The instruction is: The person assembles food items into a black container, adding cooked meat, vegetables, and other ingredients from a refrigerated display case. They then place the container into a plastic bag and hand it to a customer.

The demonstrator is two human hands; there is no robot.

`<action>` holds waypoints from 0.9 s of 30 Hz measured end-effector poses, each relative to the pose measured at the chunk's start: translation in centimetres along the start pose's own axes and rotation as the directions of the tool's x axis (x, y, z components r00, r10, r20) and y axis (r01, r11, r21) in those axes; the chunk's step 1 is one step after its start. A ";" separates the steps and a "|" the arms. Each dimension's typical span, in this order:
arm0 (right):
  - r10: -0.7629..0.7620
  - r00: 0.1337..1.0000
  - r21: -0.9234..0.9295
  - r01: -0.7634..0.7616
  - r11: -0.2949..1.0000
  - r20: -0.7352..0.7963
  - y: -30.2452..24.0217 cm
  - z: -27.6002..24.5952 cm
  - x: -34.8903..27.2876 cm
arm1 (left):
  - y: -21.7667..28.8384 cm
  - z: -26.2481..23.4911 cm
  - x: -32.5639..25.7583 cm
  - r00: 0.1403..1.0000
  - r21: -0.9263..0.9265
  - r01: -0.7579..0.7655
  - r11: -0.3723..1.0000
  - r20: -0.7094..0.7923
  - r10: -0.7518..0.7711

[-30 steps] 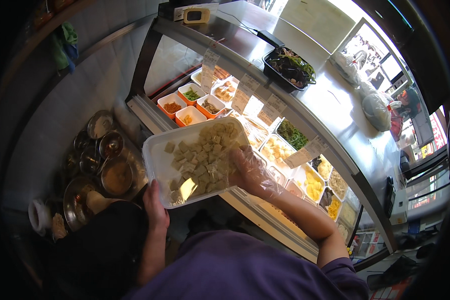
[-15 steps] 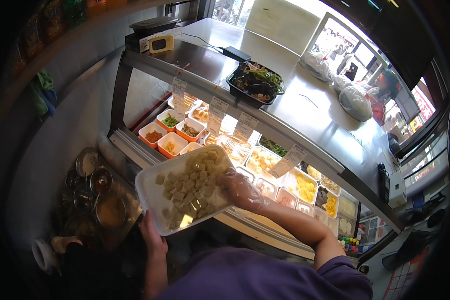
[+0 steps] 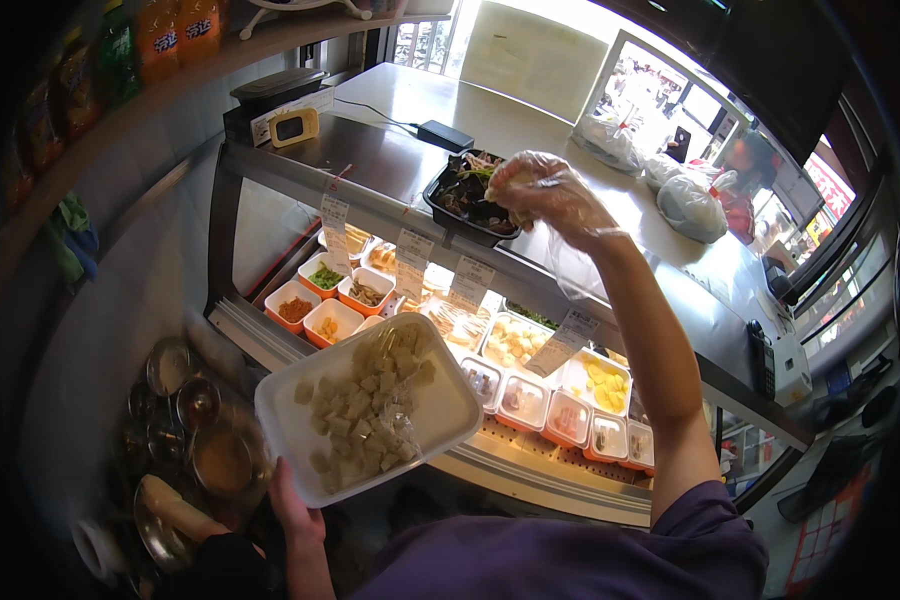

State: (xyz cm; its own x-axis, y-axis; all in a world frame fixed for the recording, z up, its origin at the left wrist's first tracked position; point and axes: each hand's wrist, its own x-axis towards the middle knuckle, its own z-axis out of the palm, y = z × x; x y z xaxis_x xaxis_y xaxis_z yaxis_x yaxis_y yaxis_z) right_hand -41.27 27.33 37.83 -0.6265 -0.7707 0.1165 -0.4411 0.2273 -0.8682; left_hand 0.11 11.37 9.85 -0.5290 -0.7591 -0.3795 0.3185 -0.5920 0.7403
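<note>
My left hand [image 3: 296, 508] grips the near left edge of a white plastic tray [image 3: 442, 400], which is tilted in front of my body. Pale food cubes [image 3: 365, 425] are heaped in its middle. Above the steel counter, my right hand [image 3: 558, 203], in a clear plastic glove, hovers at the right side of a black takeaway container [image 3: 462, 226]. Its fingers are pinched together, and a pale bit shows at the fingertips. Dark pieces and green strips [image 3: 467, 180] fill the container, partly hidden behind the hand.
Below the steel counter [image 3: 410, 95], a lit display case holds food tubs [image 3: 510, 398]. Paper slips [image 3: 414, 262] hang from the edge. Bagged goods [image 3: 692, 208] sit at the far right. At lower left, another person's hand [image 3: 175, 508] reaches over metal bowls [image 3: 220, 460].
My right hand has left the tray and risen to the black container on the counter. The tray, still in my left hand, has shifted slightly down and left. Another person's hand has moved onto a metal bowl.
</note>
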 end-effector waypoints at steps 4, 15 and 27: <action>0.074 0.995 -0.449 -0.038 0.893 0.063 1.4 -4.6 6.2 | -0.3 0.6 -0.3 1.000 0.005 0.029 1.000 -0.012 -0.029; 0.090 0.995 -0.484 -0.096 0.870 -0.036 4.1 -6.6 8.0 | -0.2 -1.4 -0.3 1.000 0.018 0.029 0.999 0.005 -0.029; -0.049 0.995 -0.390 0.013 0.921 -0.083 -3.2 1.4 -2.1 | 0.6 -1.0 -0.6 0.997 -0.015 -0.047 0.999 -0.057 0.046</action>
State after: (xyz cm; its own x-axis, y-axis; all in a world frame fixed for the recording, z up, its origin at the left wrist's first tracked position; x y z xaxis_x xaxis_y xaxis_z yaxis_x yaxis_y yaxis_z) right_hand -37.63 27.33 39.71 -0.6553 -0.7289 0.1982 -0.6648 0.4319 -0.6095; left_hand 1.39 11.17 10.01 -0.4685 -0.7994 -0.3761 0.3546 -0.5601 0.7487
